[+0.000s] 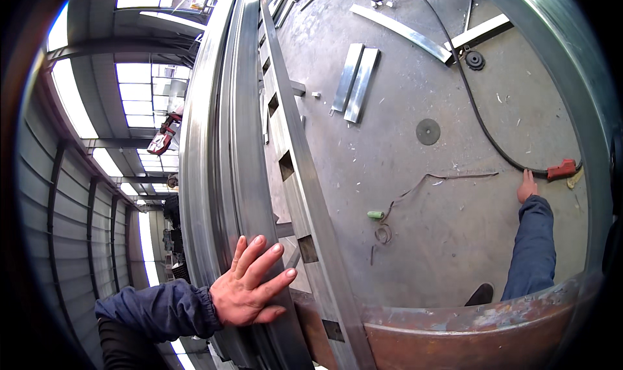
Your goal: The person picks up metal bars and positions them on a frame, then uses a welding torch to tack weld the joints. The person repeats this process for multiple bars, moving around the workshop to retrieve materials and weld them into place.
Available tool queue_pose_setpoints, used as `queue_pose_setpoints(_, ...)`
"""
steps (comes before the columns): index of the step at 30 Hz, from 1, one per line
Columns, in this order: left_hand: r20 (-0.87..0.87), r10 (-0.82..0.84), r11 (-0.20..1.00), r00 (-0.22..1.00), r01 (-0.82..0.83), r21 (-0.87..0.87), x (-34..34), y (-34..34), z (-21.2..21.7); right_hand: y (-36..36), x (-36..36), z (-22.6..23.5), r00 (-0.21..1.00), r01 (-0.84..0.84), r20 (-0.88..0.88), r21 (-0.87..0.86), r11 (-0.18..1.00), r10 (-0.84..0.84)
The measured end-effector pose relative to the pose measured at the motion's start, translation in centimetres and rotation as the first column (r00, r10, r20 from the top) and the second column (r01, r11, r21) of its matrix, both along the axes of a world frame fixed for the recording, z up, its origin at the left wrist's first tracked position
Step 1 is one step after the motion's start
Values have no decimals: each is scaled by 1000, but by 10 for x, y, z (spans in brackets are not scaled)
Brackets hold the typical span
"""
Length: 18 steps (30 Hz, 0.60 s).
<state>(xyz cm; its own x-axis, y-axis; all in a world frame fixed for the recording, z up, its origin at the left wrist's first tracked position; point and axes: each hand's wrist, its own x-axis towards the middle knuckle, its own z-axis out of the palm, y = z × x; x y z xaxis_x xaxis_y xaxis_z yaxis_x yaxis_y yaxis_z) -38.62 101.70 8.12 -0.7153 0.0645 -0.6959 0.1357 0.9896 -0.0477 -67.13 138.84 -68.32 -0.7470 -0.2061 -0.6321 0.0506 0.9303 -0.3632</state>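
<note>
My left hand (pixel 252 283) lies with its fingers spread on a bundle of long grey metal profiles (pixel 243 143). Close to its fingertips runs a square metal tube (pixel 289 133) with rectangular cut-outs along one side. Down toward the floor at the right reaches my right hand (pixel 527 188), its fingers stretched out to a black cable (pixel 480 114). The fingertips meet the cable just left of a red handle (pixel 562 169) at its end; a firm grip on it does not show.
A rusty steel beam (pixel 467 334) crosses the near side, and a curved-looking metal tube (pixel 581 65) bounds the right. On the concrete floor lie two short metal pieces (pixel 362 84), a round disc (pixel 427 131), a green cylinder (pixel 375 214) and a strap (pixel 441 176).
</note>
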Motion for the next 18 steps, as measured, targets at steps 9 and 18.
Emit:
queue_pose_setpoints(9, -45, -9, 999, 999, 11, 47, -3, -11, -5, 25, -15, -13, 996, 4, -86, 31, 1000, -2)
queue_pose_setpoints(18, -36, -18, 998, 999, 20, 60, -13, -12, -3, 22, 34, -9, 983, -27, -164, 302, 953, 79)
